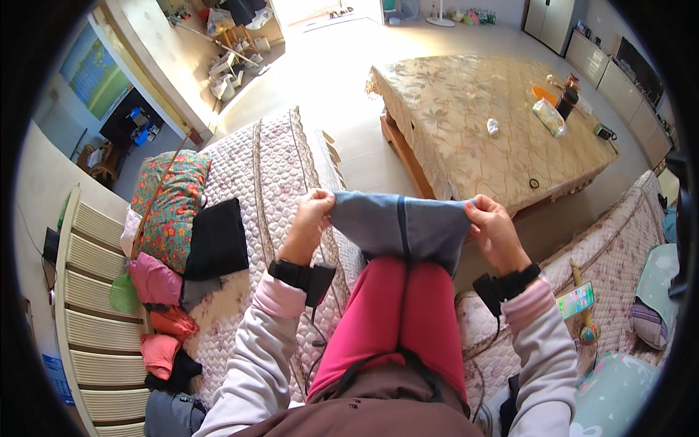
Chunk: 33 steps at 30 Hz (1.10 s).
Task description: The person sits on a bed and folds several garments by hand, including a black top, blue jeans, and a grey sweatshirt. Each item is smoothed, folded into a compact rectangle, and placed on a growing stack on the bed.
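Observation:
A blue-grey piece of cloth [366, 221] with a dark stripe down its middle is stretched out above my knees. My left hand [315, 206] pinches its upper left corner between thumb and fingers. At the upper right corner, my right hand [491, 221] grips it the same way. The lower part of the cloth hangs against my pink trousers [360, 317], and its far side is hidden. To the left on the quilted cover [229, 164] lies a folded black cloth [215, 240], apart from my left hand.
Folded clothes [158, 355] and a floral pillow [172, 213] line the slatted backrest [98, 306] at left. Ahead right stands a table with a patterned tablecloth [448, 109], bearing a dark bottle [568, 102] and a tissue pack [549, 117]. A lit phone [576, 300] lies at right.

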Available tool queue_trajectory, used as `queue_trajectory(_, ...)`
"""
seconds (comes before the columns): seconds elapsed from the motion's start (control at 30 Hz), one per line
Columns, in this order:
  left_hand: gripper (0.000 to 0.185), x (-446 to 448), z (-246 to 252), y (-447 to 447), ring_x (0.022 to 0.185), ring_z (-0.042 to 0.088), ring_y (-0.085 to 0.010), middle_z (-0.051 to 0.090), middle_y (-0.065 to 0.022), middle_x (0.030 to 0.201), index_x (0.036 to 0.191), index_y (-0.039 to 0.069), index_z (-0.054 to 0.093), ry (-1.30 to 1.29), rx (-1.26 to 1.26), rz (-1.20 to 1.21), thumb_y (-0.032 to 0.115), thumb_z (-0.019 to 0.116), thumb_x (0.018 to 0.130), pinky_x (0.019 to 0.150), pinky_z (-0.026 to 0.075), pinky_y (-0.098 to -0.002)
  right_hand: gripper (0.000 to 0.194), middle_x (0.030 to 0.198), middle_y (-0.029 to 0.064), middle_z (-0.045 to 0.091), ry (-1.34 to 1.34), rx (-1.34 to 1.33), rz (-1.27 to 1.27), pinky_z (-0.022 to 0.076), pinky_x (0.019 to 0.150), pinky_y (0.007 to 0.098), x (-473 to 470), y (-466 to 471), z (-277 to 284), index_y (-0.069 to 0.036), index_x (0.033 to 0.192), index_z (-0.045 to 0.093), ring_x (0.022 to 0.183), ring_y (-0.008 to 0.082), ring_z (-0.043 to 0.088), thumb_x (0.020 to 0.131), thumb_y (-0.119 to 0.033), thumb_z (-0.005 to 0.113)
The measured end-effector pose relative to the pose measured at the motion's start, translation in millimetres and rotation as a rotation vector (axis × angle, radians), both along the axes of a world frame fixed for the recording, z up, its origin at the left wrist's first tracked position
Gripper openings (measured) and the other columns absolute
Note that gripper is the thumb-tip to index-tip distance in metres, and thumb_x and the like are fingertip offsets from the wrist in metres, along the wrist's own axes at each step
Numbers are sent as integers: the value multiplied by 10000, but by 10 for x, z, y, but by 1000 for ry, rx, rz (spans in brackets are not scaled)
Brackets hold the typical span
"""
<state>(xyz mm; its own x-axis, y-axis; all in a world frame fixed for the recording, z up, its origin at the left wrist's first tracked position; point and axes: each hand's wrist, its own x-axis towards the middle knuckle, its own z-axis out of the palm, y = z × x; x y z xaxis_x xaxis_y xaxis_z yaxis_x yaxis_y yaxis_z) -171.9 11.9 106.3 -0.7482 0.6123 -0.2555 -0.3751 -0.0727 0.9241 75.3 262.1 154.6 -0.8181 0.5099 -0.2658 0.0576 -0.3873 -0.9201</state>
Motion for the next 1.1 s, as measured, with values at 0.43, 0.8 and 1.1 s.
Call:
queue_trajectory(0.43, 63, 6, 112, 230, 742, 535, -71, 558, 18, 834, 920, 101, 522, 154, -136, 41, 141, 561, 949, 632, 458, -246, 172, 717, -30, 600, -91, 355, -93, 386, 626, 199, -67, -37, 240, -93, 733, 588, 643, 46, 505, 877, -103, 681)
queue_trajectory(0.8, 63, 21, 118, 234, 713, 542, -69, 579, 12, 818, 917, 96, 524, 137, -76, 14, 135, 564, 947, 611, 463, -231, 201, 614, -71, 512, 211, 293, -342, 282, 510, 190, -82, -54, 343, -124, 682, 580, 539, 17, 390, 835, -101, 709)
queue_trajectory(1.1, 67, 102, 417, 140, 735, 544, -64, 569, 29, 828, 925, 114, 533, 29, -133, -12, 149, 589, 931, 643, 463, -237, 129, 707, -18, 630, 91, 167, -176, 392, 654, 201, -145, 122, 423, -70, 743, 624, 655, 47, 535, 835, -111, 706)
